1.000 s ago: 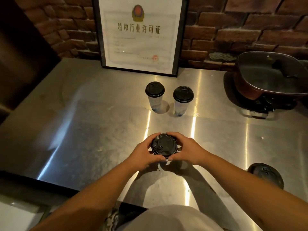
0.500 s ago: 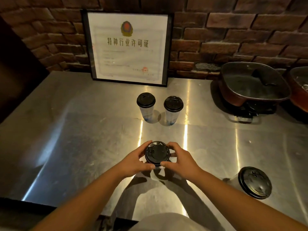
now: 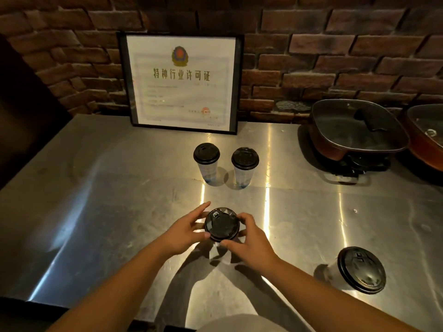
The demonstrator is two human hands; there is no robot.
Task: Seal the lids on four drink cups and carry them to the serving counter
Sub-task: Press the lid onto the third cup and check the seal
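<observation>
At six o'clock on the steel counter (image 3: 100,212), just ahead of the body: one drink cup, black lid (image 3: 222,224) on top, caught between both hands. Left hand (image 3: 185,232) at the lid's nine o'clock edge, thumb at the rim, fingers stretched past the far side; right hand (image 3: 249,238) at three o'clock, fingers curled round the rim, thumb pinching the near edge. Probably mid-seal, pressing the rim down all round. Toward twelve o'clock, near the framed certificate (image 3: 182,82), two lidded cups (image 3: 206,164) side by side, seemingly finished. At four o'clock, a fourth cup (image 3: 360,269), lid on, seal impossible to judge. Carrying not yet begun for any of the four. Electric pans (image 3: 354,130) at two o'clock, well apart.
</observation>
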